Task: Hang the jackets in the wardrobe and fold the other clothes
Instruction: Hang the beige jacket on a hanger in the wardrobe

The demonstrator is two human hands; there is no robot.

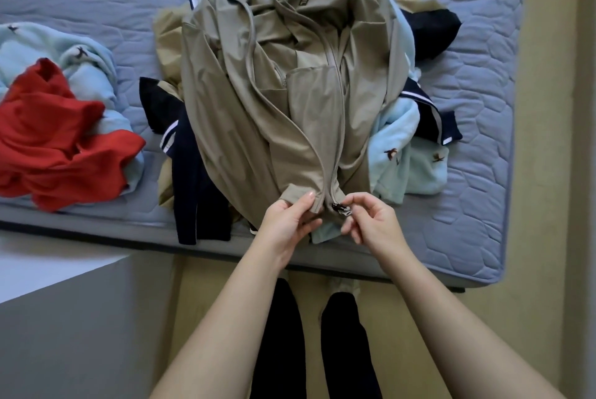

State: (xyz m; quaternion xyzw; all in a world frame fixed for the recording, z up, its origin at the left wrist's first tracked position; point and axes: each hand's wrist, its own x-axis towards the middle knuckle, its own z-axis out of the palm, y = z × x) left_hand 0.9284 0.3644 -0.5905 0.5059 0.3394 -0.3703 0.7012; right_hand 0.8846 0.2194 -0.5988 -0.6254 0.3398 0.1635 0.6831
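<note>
Khaki zip-front jacket (258,102): thin smooth woven cloth, faint sheen; small dark zip pull (339,209): glossy; pale-blue bird-print garment (406,160): fuzzy fleece; red crumpled garment (58,137): matt soft cloth; grey-blue quilted mattress (477,102): matt stitched fabric.

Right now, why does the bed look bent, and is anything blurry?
Head view: the wide lens bows the bed edge and stretches the arms low down; light is soft, no glare; the jacket, left hand and right hand look sharp; the zipper pull is slightly smeared.
</note>
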